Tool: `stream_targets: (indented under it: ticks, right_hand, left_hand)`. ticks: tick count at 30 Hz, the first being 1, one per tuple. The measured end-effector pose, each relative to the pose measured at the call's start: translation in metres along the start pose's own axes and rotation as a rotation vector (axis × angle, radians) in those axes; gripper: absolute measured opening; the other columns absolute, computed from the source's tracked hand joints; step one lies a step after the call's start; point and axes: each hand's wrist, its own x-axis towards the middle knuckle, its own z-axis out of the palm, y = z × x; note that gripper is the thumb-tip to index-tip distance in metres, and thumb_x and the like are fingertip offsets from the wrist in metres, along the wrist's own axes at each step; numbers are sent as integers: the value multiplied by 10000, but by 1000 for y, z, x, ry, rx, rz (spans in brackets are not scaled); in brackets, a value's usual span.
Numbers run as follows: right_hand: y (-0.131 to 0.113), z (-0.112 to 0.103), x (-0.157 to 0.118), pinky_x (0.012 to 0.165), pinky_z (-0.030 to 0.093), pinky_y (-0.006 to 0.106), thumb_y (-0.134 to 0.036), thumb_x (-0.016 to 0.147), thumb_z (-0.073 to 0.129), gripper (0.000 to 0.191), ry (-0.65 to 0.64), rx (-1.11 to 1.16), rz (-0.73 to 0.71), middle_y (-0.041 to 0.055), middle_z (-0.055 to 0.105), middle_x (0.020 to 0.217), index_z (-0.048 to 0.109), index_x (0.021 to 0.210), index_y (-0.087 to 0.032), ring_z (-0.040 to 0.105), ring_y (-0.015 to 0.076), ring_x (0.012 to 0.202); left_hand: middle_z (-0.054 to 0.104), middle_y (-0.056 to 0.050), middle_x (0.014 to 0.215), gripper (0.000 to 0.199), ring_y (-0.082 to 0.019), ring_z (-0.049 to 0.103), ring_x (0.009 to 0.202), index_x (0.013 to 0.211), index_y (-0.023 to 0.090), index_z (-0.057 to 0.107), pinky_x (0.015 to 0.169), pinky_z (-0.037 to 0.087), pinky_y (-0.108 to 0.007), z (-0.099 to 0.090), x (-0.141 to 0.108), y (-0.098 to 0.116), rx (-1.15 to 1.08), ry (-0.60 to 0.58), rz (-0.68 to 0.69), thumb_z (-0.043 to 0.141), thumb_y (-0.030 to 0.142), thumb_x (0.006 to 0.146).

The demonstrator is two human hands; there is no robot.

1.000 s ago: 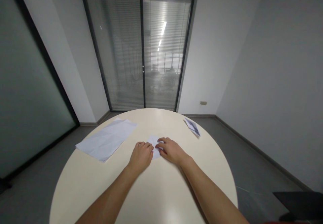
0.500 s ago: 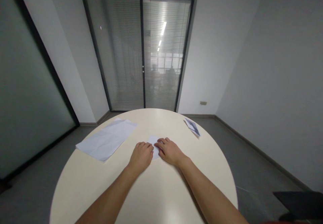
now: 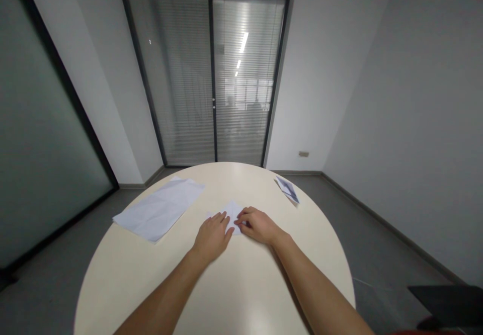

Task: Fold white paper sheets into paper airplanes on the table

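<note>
On the smooth round worktop (image 3: 234, 289), cut off below, a small pointed paper (image 3: 232, 211) is partly hidden. Its left side is covered by the left hand (image 3: 212, 237), fingers and thumb spread; whether its right side is pinched by the right hand (image 3: 260, 226), fingers curled, cannot be told.

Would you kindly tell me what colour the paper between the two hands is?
The paper is white, slightly bluish here, best seen in the head view.

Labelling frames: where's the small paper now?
Head view: the small paper lies on the table, between and partly under left hand and right hand, right of the large paper.
</note>
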Motion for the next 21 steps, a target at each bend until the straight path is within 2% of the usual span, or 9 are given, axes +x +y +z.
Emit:
stream_targets:
  ticks: [3,6,10,13,17,21]
  right_hand:
    - [4,0,0,920,473,309,-190,881,580,259,14,5,60,73,729,1039,772,1054,-214,629,209,1010]
    - [6,-2,0,901,471,300,-189,860,590,254,20,10,98,73,742,1016,780,1027,-206,638,210,990]
    - [4,-7,0,888,461,282,-217,837,611,236,12,27,106,60,764,970,794,985,-213,656,207,961]
    - [1,-9,0,792,457,265,-249,832,619,202,-12,32,111,48,773,880,804,907,-217,666,191,839]
    - [0,-6,0,668,428,245,-276,854,608,203,-47,100,134,34,762,804,799,857,-207,643,157,696]
    - [5,-1,0,771,457,261,-245,852,625,205,26,107,166,49,760,918,790,969,-216,657,177,828]
  left_hand:
    - [483,-193,1503,504,-343,445,1400,1406,119,542,1123,378,-524,4,-1,1,-1,-40,-21,343,390,1030]
    - [437,-178,1541,526,-359,383,1440,1449,186,508,1149,325,-563,6,-3,1,-10,-50,-13,347,451,1025]
    - [421,-143,1561,530,-345,345,1462,1440,235,515,1167,286,-575,10,-4,-2,-44,-50,-32,340,503,1017]
    - [413,-86,1575,504,-369,315,1470,1404,285,540,1160,260,-626,13,-4,-4,-64,-51,-68,339,526,1010]
    - [466,-49,1539,423,-372,322,1462,1341,307,572,1148,270,-633,11,-2,-6,-84,-33,-97,331,450,1024]
    - [537,-64,1459,377,-340,385,1423,1275,282,599,1142,297,-605,6,-1,-8,-101,-19,-93,328,376,1032]
